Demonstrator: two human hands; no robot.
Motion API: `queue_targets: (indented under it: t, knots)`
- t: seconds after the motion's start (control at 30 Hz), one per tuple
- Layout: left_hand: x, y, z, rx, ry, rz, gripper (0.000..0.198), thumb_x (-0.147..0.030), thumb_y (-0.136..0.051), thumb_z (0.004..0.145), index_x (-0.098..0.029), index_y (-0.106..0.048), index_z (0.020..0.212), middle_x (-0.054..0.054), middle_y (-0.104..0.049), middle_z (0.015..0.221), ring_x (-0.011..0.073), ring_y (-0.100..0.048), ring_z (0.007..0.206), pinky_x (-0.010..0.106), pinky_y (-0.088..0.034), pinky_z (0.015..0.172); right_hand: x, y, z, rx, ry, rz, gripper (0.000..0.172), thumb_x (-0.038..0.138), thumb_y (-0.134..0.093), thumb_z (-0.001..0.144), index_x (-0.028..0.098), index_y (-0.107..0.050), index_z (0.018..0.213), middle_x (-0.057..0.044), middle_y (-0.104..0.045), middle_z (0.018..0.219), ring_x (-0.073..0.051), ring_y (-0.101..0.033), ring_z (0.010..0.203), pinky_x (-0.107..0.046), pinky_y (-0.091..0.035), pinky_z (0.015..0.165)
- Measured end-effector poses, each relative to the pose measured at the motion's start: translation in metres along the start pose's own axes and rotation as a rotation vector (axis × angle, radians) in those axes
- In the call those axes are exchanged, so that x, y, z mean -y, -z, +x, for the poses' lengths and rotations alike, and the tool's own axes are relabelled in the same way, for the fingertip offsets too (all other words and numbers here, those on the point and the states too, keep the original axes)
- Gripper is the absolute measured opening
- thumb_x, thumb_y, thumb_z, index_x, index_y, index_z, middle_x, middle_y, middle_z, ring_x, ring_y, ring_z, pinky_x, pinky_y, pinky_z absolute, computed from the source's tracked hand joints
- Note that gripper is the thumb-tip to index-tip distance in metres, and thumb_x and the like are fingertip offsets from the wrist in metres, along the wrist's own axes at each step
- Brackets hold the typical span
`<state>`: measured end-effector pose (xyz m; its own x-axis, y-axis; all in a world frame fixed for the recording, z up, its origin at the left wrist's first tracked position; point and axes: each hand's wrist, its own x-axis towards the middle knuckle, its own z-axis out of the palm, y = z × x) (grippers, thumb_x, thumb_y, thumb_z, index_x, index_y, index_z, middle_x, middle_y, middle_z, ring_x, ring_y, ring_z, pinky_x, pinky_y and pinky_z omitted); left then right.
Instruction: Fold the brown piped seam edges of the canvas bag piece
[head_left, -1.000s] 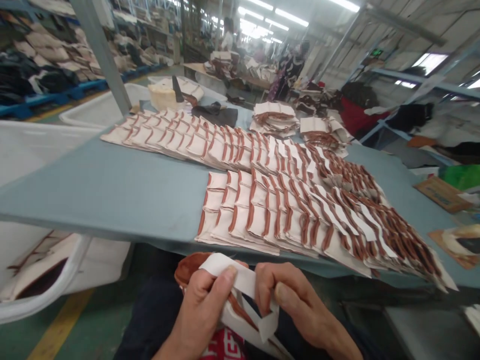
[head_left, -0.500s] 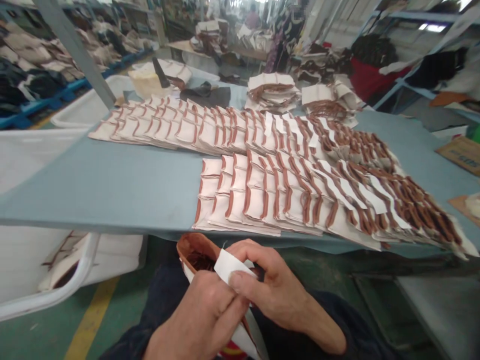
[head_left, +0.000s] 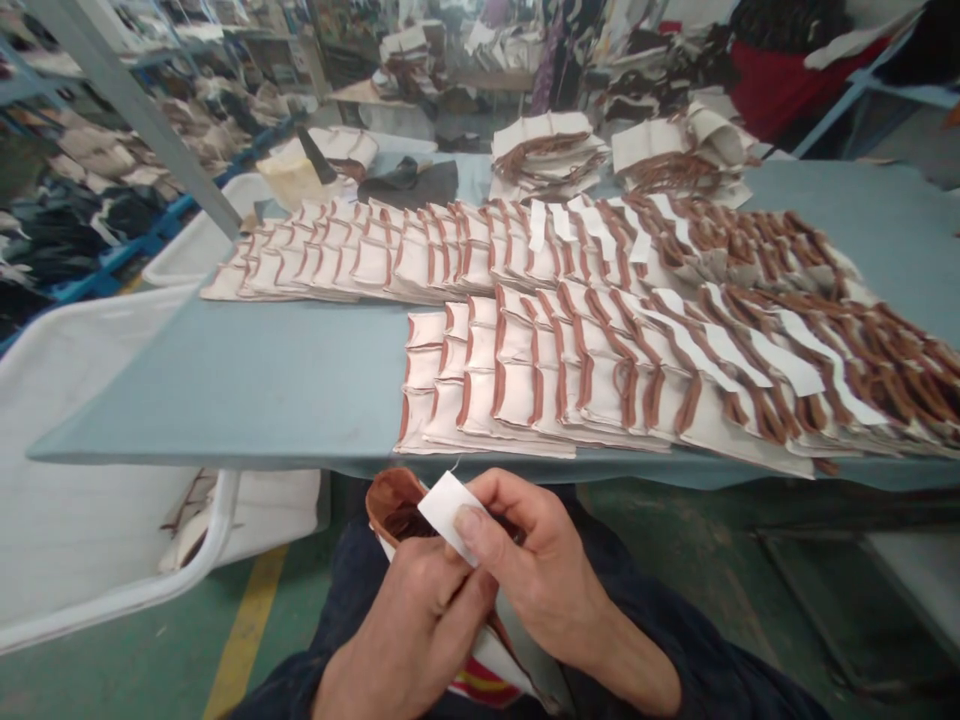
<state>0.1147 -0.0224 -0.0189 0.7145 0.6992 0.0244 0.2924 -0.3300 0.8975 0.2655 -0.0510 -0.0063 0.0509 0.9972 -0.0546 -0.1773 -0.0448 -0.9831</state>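
At the near table edge, over my lap, my right hand [head_left: 544,580] pinches a short white strip [head_left: 446,503] between thumb and bent fingers. A thin loose thread sticks up beside the strip's upper end. My left hand [head_left: 409,615] is closed against the strip's lower end, its fingers wrapped round a cream fabric piece with brown lining [head_left: 391,497]. The piece gapes open at its top left, showing brown inside. Its lower part hangs below the hands, where a patch of red and yellow shows. Both hands touch, and the fingertips are partly hidden.
Two rows of overlapping cream fabric pieces with brown edges [head_left: 517,390] cover much of the blue-grey table [head_left: 225,380]; white strips [head_left: 787,362] lie across some. Folded stacks [head_left: 547,150] stand behind. White tubs [head_left: 82,400] are at the left, beside a metal post [head_left: 142,110].
The view has shifted slightly. The strip's free end now points more upward, and my right thumb has moved along it. My left hand keeps its grip on the fabric piece.
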Motion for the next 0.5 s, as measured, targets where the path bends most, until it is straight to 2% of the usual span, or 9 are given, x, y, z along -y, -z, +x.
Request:
queue_targets:
  t: [0.13,0.2,0.3,0.4,0.5]
  knots:
    - [-0.004,-0.004,-0.010,-0.028,0.197,-0.175,0.019,-0.035,-0.058,0.101,-0.021,-0.071,0.101,0.006,-0.075,0.089,0.0218,-0.070,0.082,0.028,-0.055,0.077,-0.001,0.010,-0.001,-0.020,-0.037,0.064,0.031,0.047,-0.066,0.099,0.018,-0.065,0.089,0.000,-0.067,0.072,-0.011,-0.057,0.060,-0.022,-0.048,0.059]
    - [-0.005,-0.005,-0.012,-0.012,0.317,-0.335,0.018,-0.039,-0.062,0.100,-0.022,-0.063,0.107,0.004,-0.071,0.088,0.0209,-0.068,0.080,0.027,-0.055,0.075,-0.002,0.017,-0.001,-0.049,-0.025,0.042,0.033,0.049,-0.067,0.098,0.018,-0.064,0.087,0.000,-0.066,0.070,-0.011,-0.056,0.059,-0.022,-0.047,0.058]
    - [-0.001,-0.004,-0.010,0.012,0.416,-0.471,0.028,-0.048,-0.066,0.097,-0.022,-0.055,0.091,-0.002,-0.059,0.074,0.0149,-0.055,0.065,0.022,-0.045,0.061,-0.005,0.026,-0.004,-0.082,-0.005,-0.008,0.038,0.054,-0.068,0.097,0.018,-0.063,0.084,0.001,-0.063,0.064,-0.011,-0.054,0.056,-0.022,-0.045,0.056]
    - [0.005,-0.002,-0.008,0.054,0.437,-0.393,0.040,-0.052,-0.069,0.094,-0.019,-0.053,0.077,-0.003,-0.050,0.070,0.0128,-0.044,0.064,0.022,-0.036,0.058,-0.008,0.030,-0.008,-0.060,-0.043,-0.008,0.043,0.059,-0.067,0.097,0.018,-0.064,0.087,0.005,-0.055,0.057,-0.009,-0.044,0.049,-0.021,-0.037,0.049]
    - [0.007,0.000,-0.010,0.032,0.393,-0.273,0.045,-0.049,-0.065,0.096,-0.020,-0.048,0.067,-0.003,-0.045,0.067,0.0130,-0.041,0.064,0.023,-0.034,0.058,-0.010,0.031,-0.012,-0.037,-0.074,-0.015,0.042,0.058,-0.067,0.097,0.017,-0.065,0.088,0.008,-0.047,0.055,-0.007,-0.037,0.047,-0.021,-0.032,0.047]
